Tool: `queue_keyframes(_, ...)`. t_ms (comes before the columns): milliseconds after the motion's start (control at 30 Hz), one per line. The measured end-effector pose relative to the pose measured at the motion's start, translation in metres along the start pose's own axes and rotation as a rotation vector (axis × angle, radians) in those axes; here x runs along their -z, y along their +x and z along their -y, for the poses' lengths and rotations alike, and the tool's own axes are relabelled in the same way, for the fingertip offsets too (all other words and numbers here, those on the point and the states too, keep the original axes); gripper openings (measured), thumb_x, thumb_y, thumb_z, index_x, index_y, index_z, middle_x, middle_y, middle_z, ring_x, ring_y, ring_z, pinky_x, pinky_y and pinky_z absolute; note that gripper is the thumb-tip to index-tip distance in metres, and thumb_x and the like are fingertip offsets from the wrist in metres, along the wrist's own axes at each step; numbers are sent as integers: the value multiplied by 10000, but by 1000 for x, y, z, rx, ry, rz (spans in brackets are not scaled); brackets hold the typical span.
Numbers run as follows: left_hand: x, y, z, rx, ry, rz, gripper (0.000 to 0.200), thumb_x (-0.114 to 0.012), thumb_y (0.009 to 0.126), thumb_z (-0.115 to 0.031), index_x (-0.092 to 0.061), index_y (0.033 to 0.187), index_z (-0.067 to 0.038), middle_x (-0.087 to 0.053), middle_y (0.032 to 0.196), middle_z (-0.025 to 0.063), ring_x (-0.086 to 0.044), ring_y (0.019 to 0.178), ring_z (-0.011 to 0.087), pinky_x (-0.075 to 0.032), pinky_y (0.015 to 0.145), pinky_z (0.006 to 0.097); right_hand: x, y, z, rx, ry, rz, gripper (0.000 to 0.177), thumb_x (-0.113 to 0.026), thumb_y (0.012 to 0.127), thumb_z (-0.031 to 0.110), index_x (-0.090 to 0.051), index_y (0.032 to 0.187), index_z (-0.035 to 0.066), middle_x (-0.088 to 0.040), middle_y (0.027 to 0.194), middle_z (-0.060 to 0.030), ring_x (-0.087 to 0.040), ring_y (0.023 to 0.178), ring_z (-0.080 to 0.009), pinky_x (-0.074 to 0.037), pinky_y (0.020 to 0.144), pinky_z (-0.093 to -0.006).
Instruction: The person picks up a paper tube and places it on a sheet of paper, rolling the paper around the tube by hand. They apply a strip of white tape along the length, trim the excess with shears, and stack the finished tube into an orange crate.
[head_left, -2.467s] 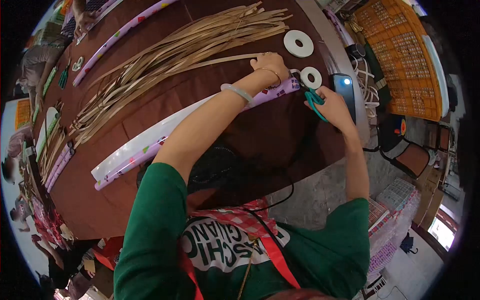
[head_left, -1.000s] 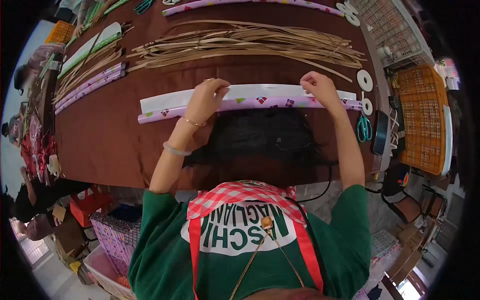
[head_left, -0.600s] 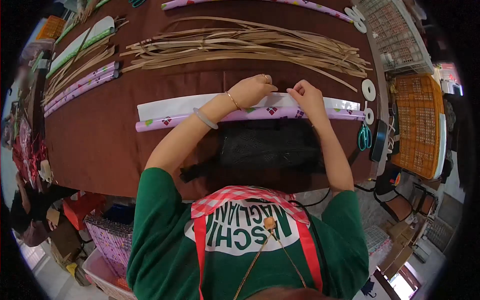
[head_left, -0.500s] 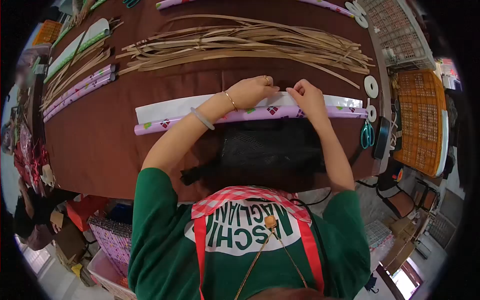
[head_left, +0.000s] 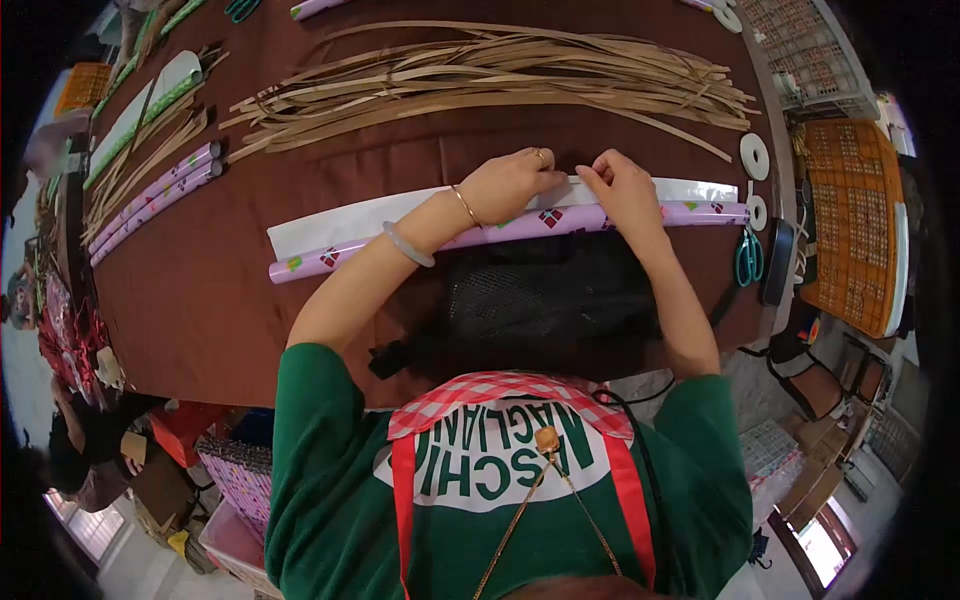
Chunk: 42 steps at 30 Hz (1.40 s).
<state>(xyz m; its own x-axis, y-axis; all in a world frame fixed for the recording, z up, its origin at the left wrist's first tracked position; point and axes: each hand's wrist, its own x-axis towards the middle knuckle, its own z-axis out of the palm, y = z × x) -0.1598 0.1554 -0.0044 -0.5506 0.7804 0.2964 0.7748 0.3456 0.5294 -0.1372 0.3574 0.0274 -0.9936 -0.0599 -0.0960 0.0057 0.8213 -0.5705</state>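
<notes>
A purple patterned paper roll lies across the brown-covered table, with its white inner sheet unrolled along the far side. My left hand is closed at the far edge of the sheet, fingertips pinched; what is between them is too small to make out. Just right of it, my right hand has thumb and finger pressed together over the same edge. Whatever it grips is hidden. A black mesh bag lies on the near side of the roll.
Long brown strips lie beyond the sheet. White tape rolls and teal scissors are at the right. More purple rolls lie left. Orange crate stands past the right edge. Another person's arm shows lower left.
The view has shifted slightly. My right thumb and finger have shifted a little at the sheet's edge; my left hand stays closed nearly in place.
</notes>
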Motion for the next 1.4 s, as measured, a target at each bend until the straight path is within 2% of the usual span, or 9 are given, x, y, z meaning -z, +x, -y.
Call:
queue_keyframes(500,3,1,-4,35,-66,80,269,-578,725,-22,-644,980,-78,-525,911,88,-543,841,266,-475,742,329,-1,-3,4,2,-49,13,274,-667,772,283,-542,742,41,-558,737,-92,-578,690,-268,-450,611,-399)
queue_keyframes(633,7,3,-10,45,-103,-29,281,-591,708,-30,-620,986,-41,-533,910,107,-546,862,282,-469,747,335,6,-3,2,15,-58,128,243,-688,735,245,-543,743,51,-558,772,-90,-578,745,-269,-453,639,-391)
queue_keyframes(700,6,3,-7,27,-82,5,267,-588,714,-34,-621,979,-45,-535,914,110,-546,862,282,-468,749,333,9,-5,3,47,-37,61,203,-714,698,139,-553,769,37,-524,688,-83,-542,625,-239,-440,581,-343)
queue_keyframes(767,4,1,-7,34,-49,54,238,-575,737,-46,-626,969,-47,-541,924,117,-548,852,281,-468,749,328,11,-3,0,11,40,170,212,-685,730,210,-543,776,59,-559,776,-85,-577,742,-273,-454,642,-388)
queue_keyframes(1000,14,7,-17,41,87,151,208,-547,776,-86,-618,971,-63,-503,860,72,-529,814,246,-478,702,327,5,-4,-2,112,-6,35,159,-642,748,218,-558,748,83,-570,752,-68,-579,769,-279,-438,667,-398)
queue_keyframes(1100,12,5,-17,19,74,128,246,-534,779,-70,-607,1014,-54,-497,854,78,-522,802,238,-476,705,328,21,-3,-31,86,-74,7,146,-645,744,217,-572,736,91,-576,746,-54,-582,779,-266,-440,656,-372)
queue_keyframes(1200,14,6,-19,46,87,150,294,-548,760,-50,-607,1048,-61,-500,876,88,-522,822,245,-469,724,330,52,-3,-49,-213,-56,86,110,-671,730,229,-628,734,127,-629,723,-24,-620,732,-217,-448,614,-394)
queue_keyframes(1233,15,7,-20,76,74,166,333,-568,738,-33,-611,1067,-67,-504,895,96,-523,837,255,-463,738,333,55,-2,-67,-141,-142,-15,134,-688,717,267,-644,746,143,-646,721,-24,-631,706,-203,-455,607,-395)
queue_keyframes(1400,18,8,-21,99,63,205,350,-554,739,-19,-606,1082,-68,-502,907,99,-525,853,261,-459,756,342,95,5,-117,-347,-272,51,192,-690,673,347,-664,739,168,-654,757,-1,-624,762,-222,-435,680,-391)
